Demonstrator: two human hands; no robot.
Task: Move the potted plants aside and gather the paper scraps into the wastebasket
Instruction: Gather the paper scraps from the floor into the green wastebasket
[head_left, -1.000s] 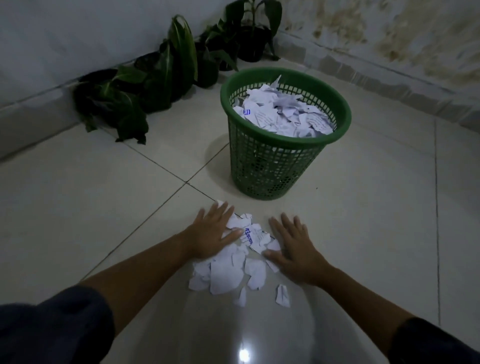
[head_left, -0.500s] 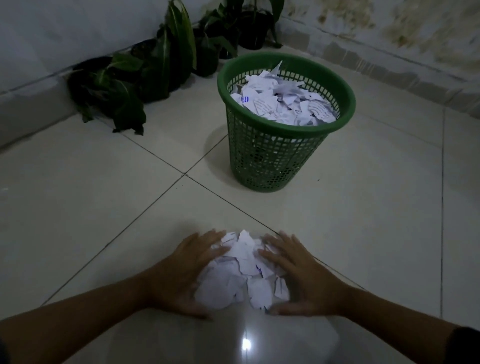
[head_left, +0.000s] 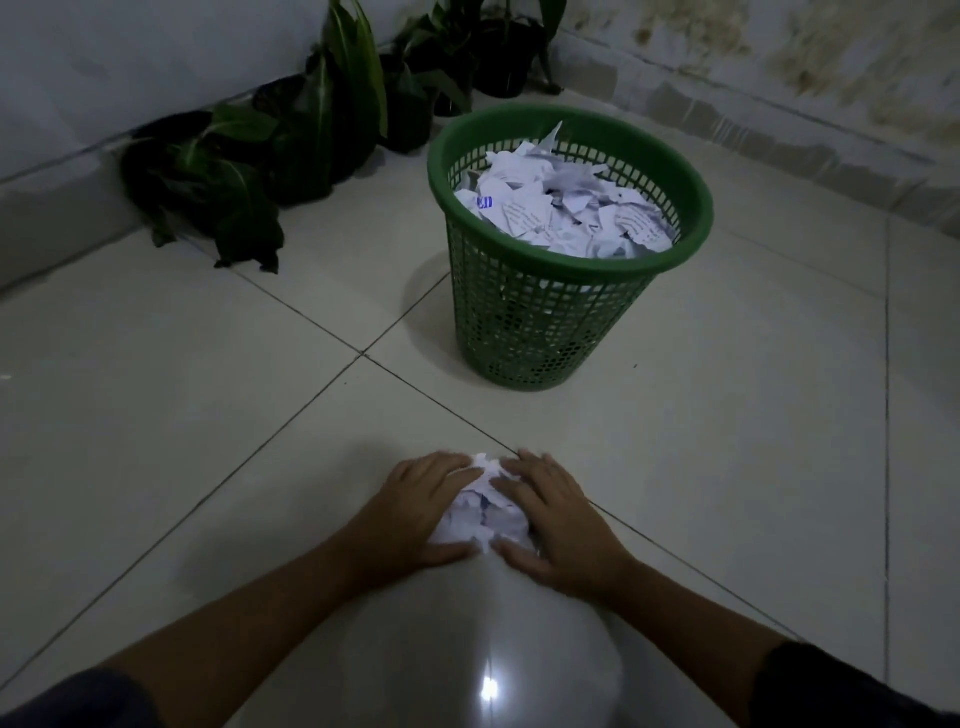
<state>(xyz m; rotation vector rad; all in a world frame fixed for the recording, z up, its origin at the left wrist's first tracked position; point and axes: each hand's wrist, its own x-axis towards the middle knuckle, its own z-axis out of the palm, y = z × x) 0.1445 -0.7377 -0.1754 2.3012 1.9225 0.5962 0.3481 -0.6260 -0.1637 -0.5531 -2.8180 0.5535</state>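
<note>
A small heap of white paper scraps (head_left: 480, 512) lies on the tiled floor between my two hands. My left hand (head_left: 410, 512) cups its left side and my right hand (head_left: 553, 525) cups its right side, fingers curled round the pile. Beyond them stands a green mesh wastebasket (head_left: 524, 332), nearly full of torn paper (head_left: 561, 213). Several potted plants (head_left: 291, 150) stand along the wall at the back left, with one dark pot (head_left: 506, 62) in the corner.
Pale floor tiles (head_left: 156, 389) spread out to the left and right of the basket. A stained wall (head_left: 779, 67) runs along the back right. A bright light reflection (head_left: 488, 688) shows on the floor between my forearms.
Both hands have drawn the spread scraps together into a tight heap and pulled it toward me, farther from the basket. My fingers now curl round the pile.
</note>
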